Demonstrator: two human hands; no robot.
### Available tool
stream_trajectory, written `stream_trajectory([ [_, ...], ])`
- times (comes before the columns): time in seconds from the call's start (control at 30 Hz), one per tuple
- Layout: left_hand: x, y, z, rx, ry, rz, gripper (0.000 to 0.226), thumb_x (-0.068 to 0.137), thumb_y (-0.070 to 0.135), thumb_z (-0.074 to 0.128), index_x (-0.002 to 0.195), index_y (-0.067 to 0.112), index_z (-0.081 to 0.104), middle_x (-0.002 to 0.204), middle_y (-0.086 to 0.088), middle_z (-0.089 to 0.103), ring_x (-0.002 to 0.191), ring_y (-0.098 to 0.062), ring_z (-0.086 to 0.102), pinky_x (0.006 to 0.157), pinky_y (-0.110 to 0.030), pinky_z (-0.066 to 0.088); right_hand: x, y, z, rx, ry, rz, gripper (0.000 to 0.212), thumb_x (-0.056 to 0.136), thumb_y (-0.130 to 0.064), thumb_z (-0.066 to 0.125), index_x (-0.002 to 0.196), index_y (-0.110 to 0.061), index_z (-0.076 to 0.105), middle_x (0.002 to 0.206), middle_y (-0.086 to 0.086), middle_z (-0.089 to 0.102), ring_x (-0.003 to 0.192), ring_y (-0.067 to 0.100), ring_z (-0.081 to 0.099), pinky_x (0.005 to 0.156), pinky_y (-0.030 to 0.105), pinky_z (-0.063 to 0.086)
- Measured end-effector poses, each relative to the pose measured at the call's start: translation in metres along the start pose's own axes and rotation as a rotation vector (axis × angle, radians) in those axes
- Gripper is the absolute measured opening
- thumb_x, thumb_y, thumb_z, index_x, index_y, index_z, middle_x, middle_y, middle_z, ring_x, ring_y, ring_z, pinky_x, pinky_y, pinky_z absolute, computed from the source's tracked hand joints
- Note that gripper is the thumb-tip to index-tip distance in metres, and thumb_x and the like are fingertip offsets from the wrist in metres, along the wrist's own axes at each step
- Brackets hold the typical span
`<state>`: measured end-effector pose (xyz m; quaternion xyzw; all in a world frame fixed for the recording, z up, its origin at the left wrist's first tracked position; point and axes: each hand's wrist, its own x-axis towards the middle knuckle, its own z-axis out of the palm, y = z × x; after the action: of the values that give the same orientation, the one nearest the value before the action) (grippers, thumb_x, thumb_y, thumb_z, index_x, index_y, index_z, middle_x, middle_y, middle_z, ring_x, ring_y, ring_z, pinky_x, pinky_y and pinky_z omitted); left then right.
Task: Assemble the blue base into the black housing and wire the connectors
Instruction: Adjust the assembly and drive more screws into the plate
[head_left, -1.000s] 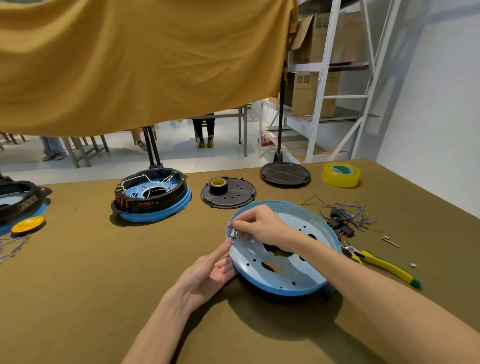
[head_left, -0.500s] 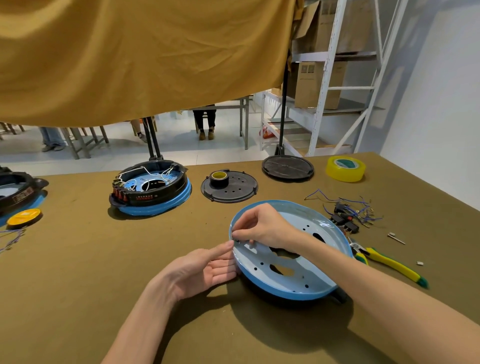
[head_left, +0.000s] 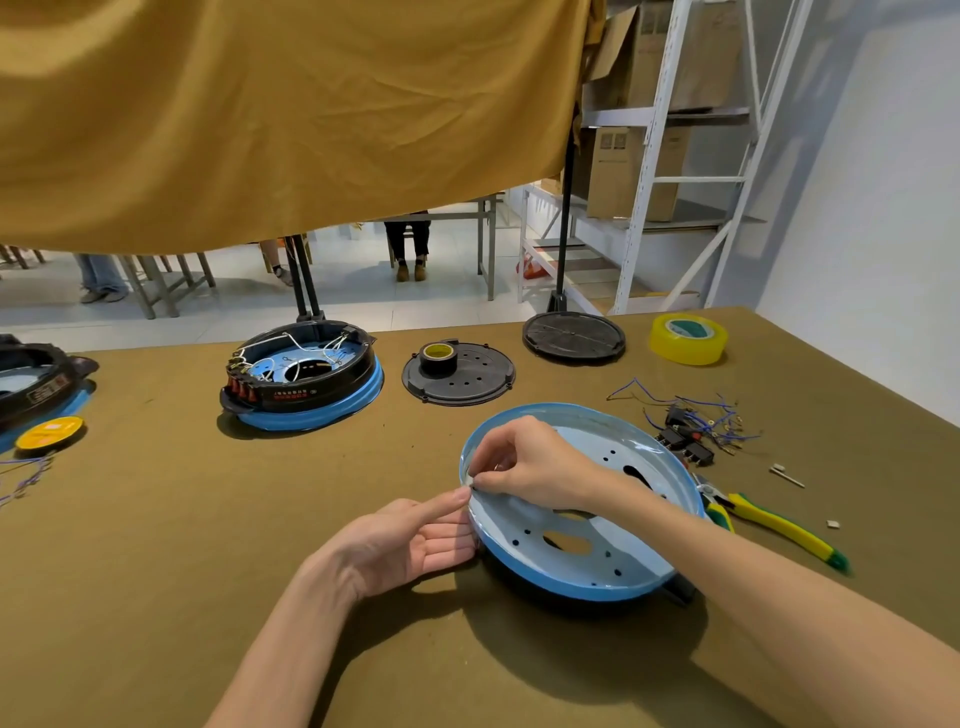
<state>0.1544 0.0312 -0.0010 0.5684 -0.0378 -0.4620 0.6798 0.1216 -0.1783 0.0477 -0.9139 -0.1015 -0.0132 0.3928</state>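
Two hands at one rim. The round light-blue metal base with punched holes (head_left: 587, 509) lies near the front of the olive-cloth table (head_left: 156, 519), tilted a little and resting over a black plastic housing (head_left: 670, 590) that shows only as a dark edge under its near side; whether it is fully seated, cannot tell.

The right hand (head_left: 540, 465) reaches across the base, thumb and forefinger pinching a tiny pale bit at the left rim, too small to name. The left hand (head_left: 410, 545) lies palm-up just beside the same rim, fingers straight, forefinger tip touching it.

Progress looks early: base on the housing, fiddling at the rim, no wires in it yet. The loose bundle of blue wires with black connectors (head_left: 691, 426) sits untouched to the right, near the yellow-and-green handled pliers (head_left: 769, 525).

For reference, a finished-looking black-and-blue unit with white wires inside (head_left: 304, 376) stands at the back left. Likely left to do: seat the base, then all the wiring.
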Motion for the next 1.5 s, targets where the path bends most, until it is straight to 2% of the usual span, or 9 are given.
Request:
stream_trajectory([
  [0.4,0.001,0.000,-0.002,-0.019,-0.004,-0.014,0.091,0.060,0.035,0.101,0.131,-0.004,0.061,0.125,-0.023,0.071,0.117,-0.031,0.070,0.088,-0.035,0.061,0.002,0.001,-0.002,-0.041,-0.033,-0.051,0.005,0.089,-0.020,0.078,0.090,-0.021,0.083,0.080,-0.014,0.075,0.076,-0.001,0.066,0.063,0.012,0.049],
  [0.53,0.001,-0.001,-0.002,-0.020,-0.011,-0.016,0.089,0.062,0.034,0.100,0.132,-0.004,0.060,0.126,-0.023,0.070,0.118,-0.031,0.069,0.091,-0.035,0.060,0.007,0.000,-0.004,-0.153,-0.057,-0.007,0.013,0.088,-0.033,0.078,0.081,-0.021,0.078,0.075,-0.009,0.073,0.070,0.002,0.065,0.059,0.017,0.051],
  [0.67,0.002,-0.001,-0.003,-0.026,-0.019,-0.013,0.089,0.064,0.035,0.100,0.133,-0.003,0.059,0.126,-0.023,0.070,0.119,-0.031,0.069,0.095,-0.037,0.059,0.007,-0.004,-0.007,-0.223,-0.125,-0.044,0.016,0.089,-0.041,0.075,0.095,-0.026,0.076,0.085,-0.009,0.069,0.077,0.005,0.062,0.063,0.020,0.051],
  [0.8,0.003,-0.001,-0.002,-0.024,-0.024,-0.016,0.094,0.058,0.036,0.102,0.132,-0.003,0.060,0.126,-0.022,0.070,0.118,-0.031,0.070,0.094,-0.036,0.060,0.008,-0.004,-0.015,-0.225,-0.153,-0.072,0.011,0.090,-0.027,0.073,0.098,-0.021,0.079,0.083,-0.009,0.070,0.078,0.006,0.063,0.062,0.018,0.051],
  [0.9,0.003,-0.001,-0.003,-0.009,-0.032,-0.013,0.093,0.060,0.037,0.101,0.134,-0.003,0.059,0.127,-0.022,0.070,0.119,-0.031,0.069,0.095,-0.036,0.059,0.008,-0.005,-0.011,-0.257,-0.153,-0.095,0.012,0.093,-0.032,0.072,0.096,-0.022,0.077,0.084,-0.008,0.070,0.078,0.007,0.062,0.064,0.021,0.051],
  [1.03,0.003,-0.001,-0.003,-0.026,-0.034,-0.015,0.092,0.061,0.036,0.101,0.133,-0.004,0.060,0.127,-0.023,0.070,0.118,-0.030,0.069,0.092,-0.035,0.060,0.012,-0.007,-0.012,-0.168,-0.094,-0.085,0.008,0.094,-0.029,0.072,0.092,-0.022,0.076,0.083,-0.012,0.071,0.078,-0.001,0.064,0.066,0.015,0.050],
  [1.2,0.003,-0.001,-0.004,-0.019,-0.039,-0.016,0.093,0.061,0.036,0.100,0.134,-0.003,0.058,0.128,-0.023,0.069,0.120,-0.031,0.068,0.095,-0.036,0.059,0.010,-0.003,-0.011,-0.184,-0.153,-0.098,0.009,0.090,-0.028,0.076,0.092,-0.021,0.080,0.083,-0.011,0.074,0.079,0.003,0.065,0.067,0.018,0.054],
  [1.43,0.002,-0.001,-0.005,-0.037,-0.040,-0.021,0.085,0.067,0.031,0.098,0.134,-0.003,0.059,0.129,-0.024,0.068,0.121,-0.032,0.068,0.094,-0.037,0.059,0.014,-0.006,-0.015,-0.136,-0.215,0.026,0.014,0.092,-0.031,0.073,0.090,-0.020,0.081,0.077,-0.003,0.076,0.067,0.009,0.066,0.063,0.029,0.053],
  [1.5,0.002,-0.001,-0.006,-0.046,-0.038,-0.025,0.083,0.068,0.031,0.098,0.134,-0.004,0.059,0.129,-0.024,0.068,0.121,-0.032,0.068,0.093,-0.036,0.060,0.016,-0.006,-0.016,-0.121,-0.216,0.070,0.017,0.095,-0.029,0.069,0.091,-0.018,0.081,0.075,0.001,0.076,0.061,0.005,0.064,0.059,0.025,0.051],
])
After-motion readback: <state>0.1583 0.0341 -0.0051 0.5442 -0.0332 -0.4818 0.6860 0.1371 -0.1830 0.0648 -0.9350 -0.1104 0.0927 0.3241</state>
